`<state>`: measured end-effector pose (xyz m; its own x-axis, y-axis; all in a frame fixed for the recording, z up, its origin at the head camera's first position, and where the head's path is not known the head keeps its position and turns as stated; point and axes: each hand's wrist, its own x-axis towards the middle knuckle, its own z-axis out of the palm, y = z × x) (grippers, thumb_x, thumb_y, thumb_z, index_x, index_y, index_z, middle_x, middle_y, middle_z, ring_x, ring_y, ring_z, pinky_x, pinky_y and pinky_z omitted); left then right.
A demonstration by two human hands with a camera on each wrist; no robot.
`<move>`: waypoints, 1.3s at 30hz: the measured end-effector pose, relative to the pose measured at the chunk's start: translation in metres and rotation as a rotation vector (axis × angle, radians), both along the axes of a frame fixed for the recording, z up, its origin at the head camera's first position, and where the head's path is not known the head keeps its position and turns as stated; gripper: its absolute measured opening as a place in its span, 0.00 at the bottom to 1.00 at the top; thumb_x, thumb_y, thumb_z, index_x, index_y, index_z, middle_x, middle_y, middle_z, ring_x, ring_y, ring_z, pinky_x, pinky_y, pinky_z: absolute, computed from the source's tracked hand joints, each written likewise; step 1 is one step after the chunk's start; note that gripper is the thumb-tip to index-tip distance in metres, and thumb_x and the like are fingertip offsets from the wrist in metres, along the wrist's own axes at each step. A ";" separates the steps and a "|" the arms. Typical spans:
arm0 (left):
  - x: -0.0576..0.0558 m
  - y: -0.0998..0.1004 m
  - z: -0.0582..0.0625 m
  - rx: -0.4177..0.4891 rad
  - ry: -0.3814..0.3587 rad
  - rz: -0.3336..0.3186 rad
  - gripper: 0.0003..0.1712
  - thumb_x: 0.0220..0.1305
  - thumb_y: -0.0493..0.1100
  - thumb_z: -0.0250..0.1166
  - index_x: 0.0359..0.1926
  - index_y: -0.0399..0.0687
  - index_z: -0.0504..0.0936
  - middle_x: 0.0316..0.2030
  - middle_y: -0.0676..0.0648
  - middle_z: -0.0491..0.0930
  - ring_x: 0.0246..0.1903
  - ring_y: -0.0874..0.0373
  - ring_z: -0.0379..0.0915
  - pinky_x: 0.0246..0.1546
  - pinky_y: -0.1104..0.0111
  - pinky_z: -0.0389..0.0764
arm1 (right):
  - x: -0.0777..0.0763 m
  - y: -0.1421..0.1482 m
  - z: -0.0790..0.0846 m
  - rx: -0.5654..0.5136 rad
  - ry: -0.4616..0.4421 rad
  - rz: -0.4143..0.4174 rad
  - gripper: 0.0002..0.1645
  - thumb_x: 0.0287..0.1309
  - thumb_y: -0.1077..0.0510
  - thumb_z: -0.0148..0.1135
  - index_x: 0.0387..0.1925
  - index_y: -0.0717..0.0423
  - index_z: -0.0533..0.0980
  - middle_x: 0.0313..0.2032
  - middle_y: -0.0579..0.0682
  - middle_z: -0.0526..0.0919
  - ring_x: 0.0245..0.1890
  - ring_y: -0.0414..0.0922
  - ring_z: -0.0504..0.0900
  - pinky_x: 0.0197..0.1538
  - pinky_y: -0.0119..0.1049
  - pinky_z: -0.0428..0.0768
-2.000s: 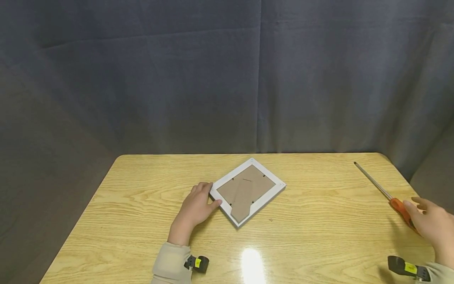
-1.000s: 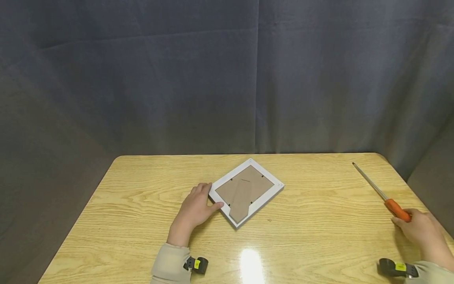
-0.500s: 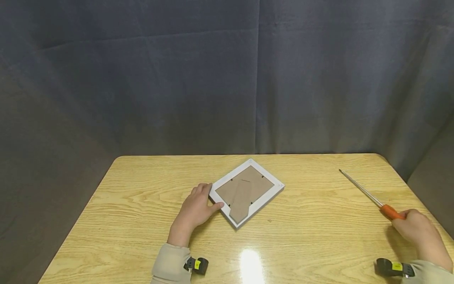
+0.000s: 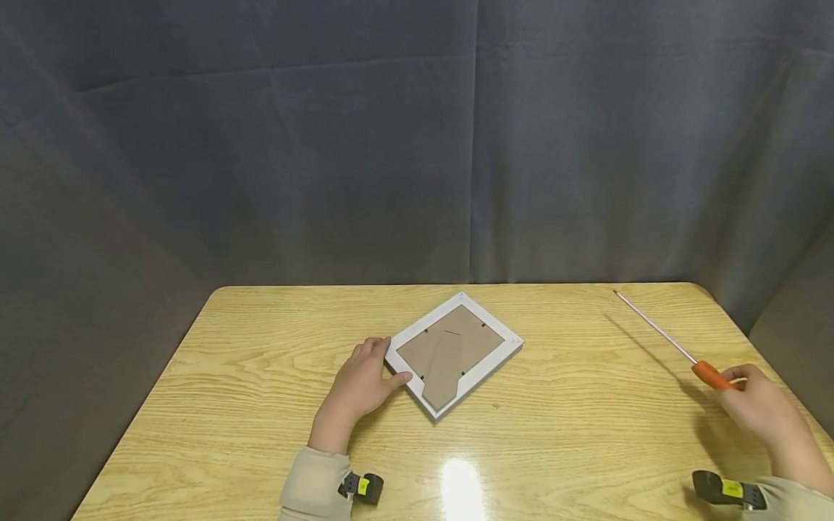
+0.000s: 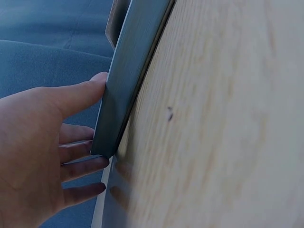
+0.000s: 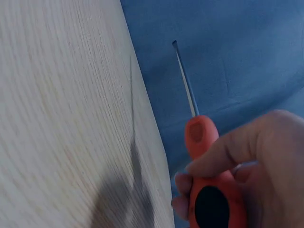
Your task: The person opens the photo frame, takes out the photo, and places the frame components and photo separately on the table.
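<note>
A white picture frame (image 4: 485, 369) lies face down on the table, its brown backing and folded easel leg upward. At its left corner rests my left hand (image 4: 357, 383), the thumb touching the border. In the left wrist view, fairly straight fingers of the left hand (image 5: 38, 142) spread beside the end of the frame (image 5: 126, 76). My right hand (image 4: 759, 405) grips the orange handle of a long screwdriver (image 4: 710, 375). Its shadow falls apart from it on the wood, with the shaft pointing up and away to the left. The right wrist view shows the screwdriver (image 6: 202, 137) with its flat tip outward.
The wooden table (image 4: 260, 376) has rounded far corners. Dark curtains (image 4: 358, 145) hang behind it and at both sides. A bright light reflection shows near the front middle.
My right hand has closed round the screwdriver handle, swung the tip left and raised it off the table. My left hand and the picture frame have stayed in place.
</note>
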<state>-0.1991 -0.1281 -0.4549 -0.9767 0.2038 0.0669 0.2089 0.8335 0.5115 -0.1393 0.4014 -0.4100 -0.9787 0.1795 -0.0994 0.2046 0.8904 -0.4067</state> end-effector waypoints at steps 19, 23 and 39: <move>-0.001 -0.001 -0.002 0.020 0.023 0.003 0.45 0.55 0.58 0.64 0.66 0.35 0.64 0.61 0.39 0.71 0.60 0.45 0.64 0.59 0.50 0.73 | -0.012 -0.059 0.013 0.112 0.054 0.094 0.45 0.61 0.30 0.43 0.55 0.68 0.71 0.43 0.73 0.81 0.32 0.58 0.79 0.24 0.44 0.70; -0.001 -0.001 -0.002 0.020 0.028 -0.002 0.45 0.55 0.58 0.64 0.66 0.34 0.64 0.60 0.38 0.71 0.60 0.45 0.64 0.59 0.50 0.73 | -0.014 -0.076 0.013 0.140 0.079 0.106 0.45 0.60 0.29 0.42 0.54 0.65 0.72 0.38 0.68 0.83 0.27 0.52 0.77 0.21 0.39 0.67; 0.001 0.002 -0.001 0.011 0.014 0.010 0.45 0.54 0.59 0.65 0.65 0.36 0.65 0.58 0.38 0.72 0.57 0.46 0.66 0.55 0.50 0.75 | -0.018 -0.129 0.016 0.195 0.238 0.183 0.38 0.57 0.30 0.48 0.47 0.58 0.79 0.29 0.58 0.85 0.22 0.47 0.74 0.17 0.40 0.68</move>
